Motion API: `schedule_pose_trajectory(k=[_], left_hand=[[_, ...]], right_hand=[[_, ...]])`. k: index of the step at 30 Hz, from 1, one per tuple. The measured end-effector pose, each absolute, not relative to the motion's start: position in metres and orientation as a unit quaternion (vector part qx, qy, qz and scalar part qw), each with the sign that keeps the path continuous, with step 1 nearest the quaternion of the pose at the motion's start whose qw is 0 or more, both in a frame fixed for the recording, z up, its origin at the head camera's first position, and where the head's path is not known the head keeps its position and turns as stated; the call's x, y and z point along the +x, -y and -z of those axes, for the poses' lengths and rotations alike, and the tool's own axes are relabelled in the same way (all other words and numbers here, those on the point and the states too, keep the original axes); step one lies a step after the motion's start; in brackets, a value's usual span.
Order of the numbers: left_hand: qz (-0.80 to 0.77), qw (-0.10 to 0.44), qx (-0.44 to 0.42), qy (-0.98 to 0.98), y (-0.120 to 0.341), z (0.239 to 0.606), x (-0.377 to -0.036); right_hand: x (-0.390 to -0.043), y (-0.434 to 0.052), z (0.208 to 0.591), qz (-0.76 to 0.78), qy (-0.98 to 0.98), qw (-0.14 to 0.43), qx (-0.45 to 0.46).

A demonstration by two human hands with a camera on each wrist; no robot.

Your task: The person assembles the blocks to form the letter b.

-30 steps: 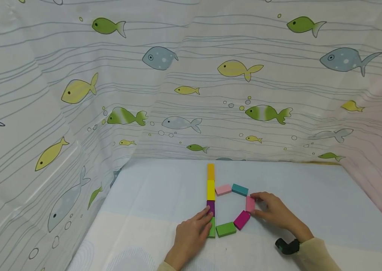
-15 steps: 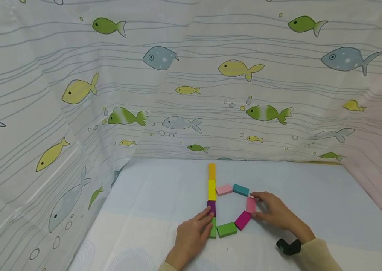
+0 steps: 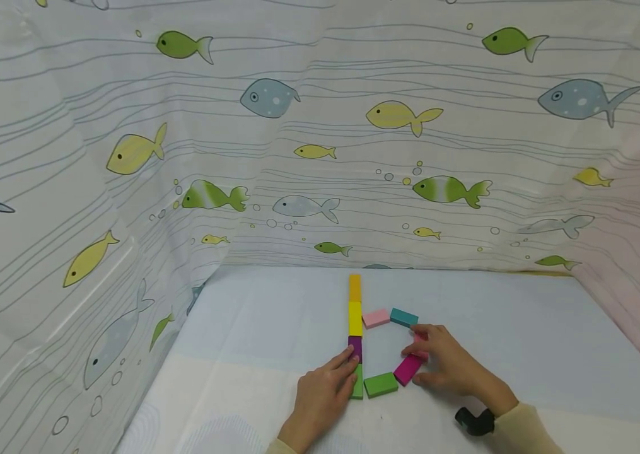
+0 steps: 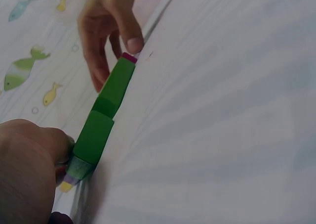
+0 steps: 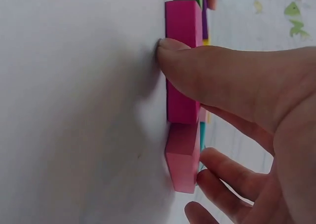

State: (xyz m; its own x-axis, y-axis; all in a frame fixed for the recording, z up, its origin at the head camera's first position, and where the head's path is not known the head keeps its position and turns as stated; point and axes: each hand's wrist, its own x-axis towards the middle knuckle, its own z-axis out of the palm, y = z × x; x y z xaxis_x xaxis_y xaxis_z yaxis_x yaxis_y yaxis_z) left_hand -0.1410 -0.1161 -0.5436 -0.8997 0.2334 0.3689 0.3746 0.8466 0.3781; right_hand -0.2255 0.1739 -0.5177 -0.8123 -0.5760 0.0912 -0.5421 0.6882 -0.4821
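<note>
Coloured wooden blocks lie on the table in a straight column with a curved row to its right. Fingers of my left hand (image 3: 322, 394) rest on the column's purple block (image 3: 356, 344) and green block (image 3: 359, 386). My right hand (image 3: 450, 362) pinches the magenta block (image 3: 405, 371) of the curve, its thumb against the outer side in the right wrist view. Other right fingers reach over the adjoining pink block (image 5: 182, 167), mostly hidden in the head view. A second green block (image 3: 381, 384) lies between the magenta block and the column's foot.
Yellow (image 3: 355, 319) and orange (image 3: 355, 287) blocks form the column's far end. Light pink (image 3: 376, 318) and teal (image 3: 404, 317) blocks make the curve's top. A fish-patterned sheet (image 3: 320, 180) walls the back and sides. A black device (image 3: 475, 421) sits by the right wrist.
My right hand has shifted left and nearer, its thumb going from the pink block to the magenta block and its fingers now over the pink block. My left hand stays put.
</note>
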Motion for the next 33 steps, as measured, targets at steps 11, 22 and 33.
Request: schedule_pose_trajectory(k=[11,22,33], left_hand=[[0.227,0.146,-0.159,0.950,0.116,0.544,-0.141],[0.228,0.156,-0.161,0.948,0.116,0.545,-0.142],[0.231,0.158,-0.160,0.947,0.116,0.543,-0.142]], right_hand=[[-0.223,-0.174,0.522,0.243,-0.917,-0.006,-0.315],[-0.224,-0.174,0.517,0.250,-0.918,0.004,-0.307],[-0.243,-0.200,0.515,0.325,-0.905,-0.056,-0.268]])
